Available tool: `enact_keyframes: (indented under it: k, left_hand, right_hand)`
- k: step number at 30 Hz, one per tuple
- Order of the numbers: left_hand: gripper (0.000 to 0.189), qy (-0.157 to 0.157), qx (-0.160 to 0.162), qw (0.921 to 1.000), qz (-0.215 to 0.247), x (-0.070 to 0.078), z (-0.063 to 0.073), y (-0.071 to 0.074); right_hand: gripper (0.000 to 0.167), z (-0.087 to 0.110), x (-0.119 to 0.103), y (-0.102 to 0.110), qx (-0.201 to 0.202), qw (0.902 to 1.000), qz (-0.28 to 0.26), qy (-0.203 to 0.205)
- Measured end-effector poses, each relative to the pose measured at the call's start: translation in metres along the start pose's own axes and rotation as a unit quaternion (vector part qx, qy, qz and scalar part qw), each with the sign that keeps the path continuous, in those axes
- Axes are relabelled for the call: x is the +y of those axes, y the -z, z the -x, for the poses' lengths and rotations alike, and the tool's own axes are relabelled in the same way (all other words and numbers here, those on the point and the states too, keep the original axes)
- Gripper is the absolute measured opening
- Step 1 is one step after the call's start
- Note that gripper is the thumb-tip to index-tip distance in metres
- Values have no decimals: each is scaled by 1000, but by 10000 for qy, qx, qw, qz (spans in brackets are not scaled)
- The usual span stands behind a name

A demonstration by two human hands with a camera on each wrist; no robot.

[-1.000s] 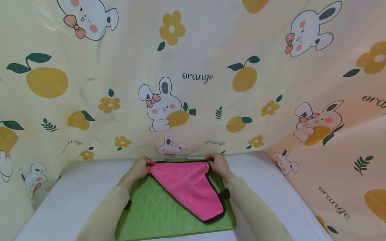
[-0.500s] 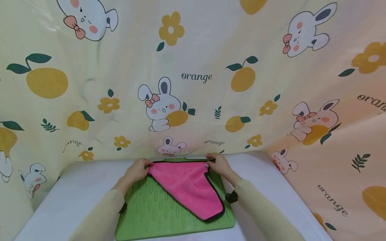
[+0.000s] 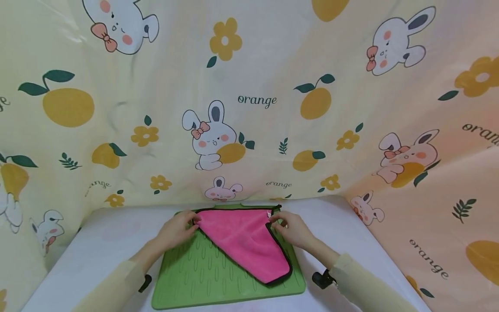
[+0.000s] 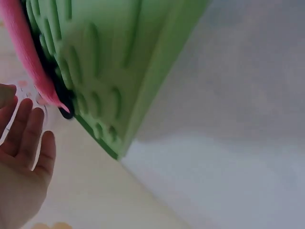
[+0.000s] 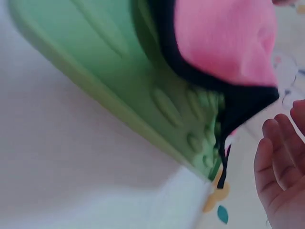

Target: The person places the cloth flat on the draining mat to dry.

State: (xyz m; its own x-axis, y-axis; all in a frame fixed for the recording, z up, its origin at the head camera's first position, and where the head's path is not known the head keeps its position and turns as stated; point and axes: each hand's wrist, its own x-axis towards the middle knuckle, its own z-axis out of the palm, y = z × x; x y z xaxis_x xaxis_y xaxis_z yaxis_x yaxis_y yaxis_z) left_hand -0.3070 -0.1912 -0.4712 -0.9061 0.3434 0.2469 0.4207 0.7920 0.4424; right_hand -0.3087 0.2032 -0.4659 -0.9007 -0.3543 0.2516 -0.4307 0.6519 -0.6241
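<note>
A folded pink cloth with black edging (image 3: 241,242) lies across the green ribbed mat (image 3: 183,277). Its wide side runs along the mat's far edge, and a small white tag shows at its far right. My left hand (image 3: 179,229) is at the far left corner of the cloth; in the left wrist view its fingers (image 4: 32,131) are loosely bent, apart from the cloth. Beside the right edge is my right hand (image 3: 294,229), its fingers (image 5: 286,152) relaxed and holding nothing in the right wrist view. A black strip sticks out at the far right corner.
The mat lies on a white table (image 3: 113,242). Behind it and at both sides hangs a cream curtain (image 3: 257,130) printed with rabbits, oranges and flowers. Dark wrist-worn devices show at the left sleeve (image 3: 113,286) and the right sleeve (image 3: 366,281).
Both hands have let go of the cloth's far corners and drawn slightly toward me. The right arm has also moved outward. The cloth keeps its shape and place on the mat.
</note>
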Motion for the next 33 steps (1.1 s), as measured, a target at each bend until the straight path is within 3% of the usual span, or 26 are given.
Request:
enact_keyframes:
  k: [7,13,16,22,27,33]
  left_hand:
    - [16,-1014,-55,9948,-105,23,15,-12]
    - [21,-1994,-226,9774,-665,35,19,-23]
    - [22,-2299,-324,9670,-1049,36,19,-27]
    - [19,-2425,-436,9587,-1423,34,12,-35]
    - [15,-2497,-400,9549,-1554,34,5,-40]
    - [7,-2513,-424,9529,-1647,35,0,-45]
  right_hand:
    - [17,34,-16,-4,-466,9968,23,648]
    - [15,60,-33,-14,-1164,9882,-164,984]
    - [13,68,-39,-21,-1539,9808,-203,1177]
    - [20,76,-41,-29,-1914,9707,203,1440]
    - [27,78,-38,-31,-1947,9691,412,1456]
    - [23,79,-33,-35,-1833,9671,516,1689]
